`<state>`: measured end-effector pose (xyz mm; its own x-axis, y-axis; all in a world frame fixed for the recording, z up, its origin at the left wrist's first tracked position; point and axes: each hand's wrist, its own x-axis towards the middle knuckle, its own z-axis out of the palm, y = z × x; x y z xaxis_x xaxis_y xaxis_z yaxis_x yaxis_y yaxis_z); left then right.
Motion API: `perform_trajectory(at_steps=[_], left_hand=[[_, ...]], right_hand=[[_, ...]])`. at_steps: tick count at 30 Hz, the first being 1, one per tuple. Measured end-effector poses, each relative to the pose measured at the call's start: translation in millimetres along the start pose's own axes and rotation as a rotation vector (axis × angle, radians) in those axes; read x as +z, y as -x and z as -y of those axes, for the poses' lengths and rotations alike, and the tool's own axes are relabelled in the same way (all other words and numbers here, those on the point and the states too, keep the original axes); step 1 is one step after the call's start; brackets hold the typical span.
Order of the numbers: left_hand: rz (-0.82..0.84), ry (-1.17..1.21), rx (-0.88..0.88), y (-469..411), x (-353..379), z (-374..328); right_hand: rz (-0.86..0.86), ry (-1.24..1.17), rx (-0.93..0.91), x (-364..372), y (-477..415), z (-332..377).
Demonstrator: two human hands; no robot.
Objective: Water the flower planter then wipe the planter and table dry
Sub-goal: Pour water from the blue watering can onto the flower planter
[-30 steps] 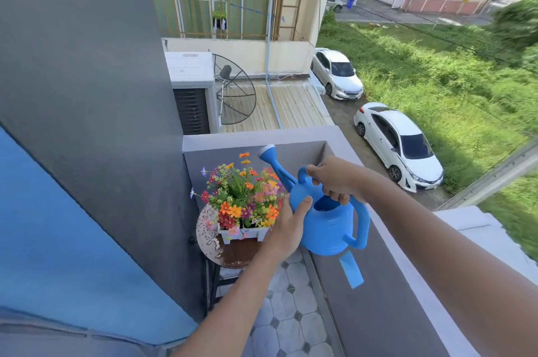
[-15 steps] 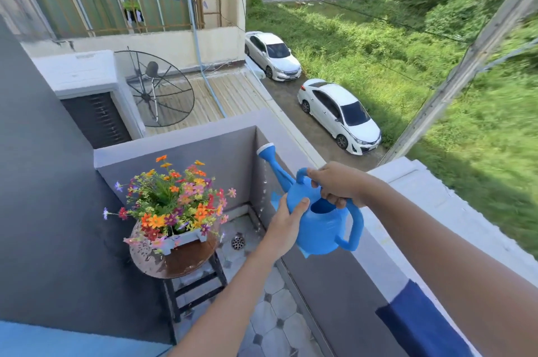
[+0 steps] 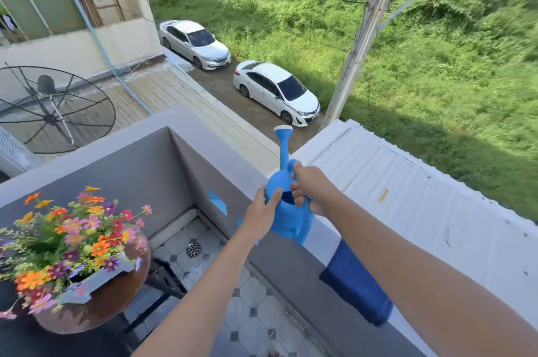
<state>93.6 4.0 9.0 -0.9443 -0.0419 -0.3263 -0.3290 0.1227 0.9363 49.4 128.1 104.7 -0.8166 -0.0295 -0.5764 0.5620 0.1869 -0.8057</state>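
Observation:
Both hands hold a blue watering can [image 3: 286,212] over the grey balcony wall, its spout pointing up and away. My right hand [image 3: 310,186] grips the top handle; my left hand [image 3: 260,212] cups the can's left side. The white flower planter [image 3: 87,284], full of orange, pink and purple flowers, stands on a small round brown table [image 3: 110,307] at the lower left, well left of the can. A dark blue cloth [image 3: 353,281] hangs over the wall ledge under my right forearm.
The grey balcony wall [image 3: 294,269] runs from the corner toward me on the right. A tiled floor with a drain [image 3: 193,249] lies below. Beyond the wall are a white roof, a satellite dish, two parked white cars and grass.
The view has swung right, so the planter and table now sit farther left. The can has moved right, away from the flowers, and its spout has tipped up to nearly upright over the wall ledge.

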Motion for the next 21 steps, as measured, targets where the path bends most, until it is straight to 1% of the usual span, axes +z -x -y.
perform_trajectory(at_steps=[6, 9, 12, 18, 21], left_hand=[[0.069, -0.051, -0.036, -36, 17, 13], [0.090, 0.057, -0.069, -51, 18, 23], [0.121, 0.119, -0.057, -60, 21, 28], [0.167, 0.156, -0.061, -66, 28, 33], [0.167, 0.141, -0.057, -64, 29, 33]], right_hand=[[-0.134, -0.323, 0.066, -10, -28, -34], [-0.187, -0.475, 0.083, -11, -35, -38], [-0.222, -0.610, 0.108, -6, -42, -39], [-0.257, -0.695, 0.125, 5, -48, -53], [-0.220, -0.694, 0.147, 1, -46, -54]])
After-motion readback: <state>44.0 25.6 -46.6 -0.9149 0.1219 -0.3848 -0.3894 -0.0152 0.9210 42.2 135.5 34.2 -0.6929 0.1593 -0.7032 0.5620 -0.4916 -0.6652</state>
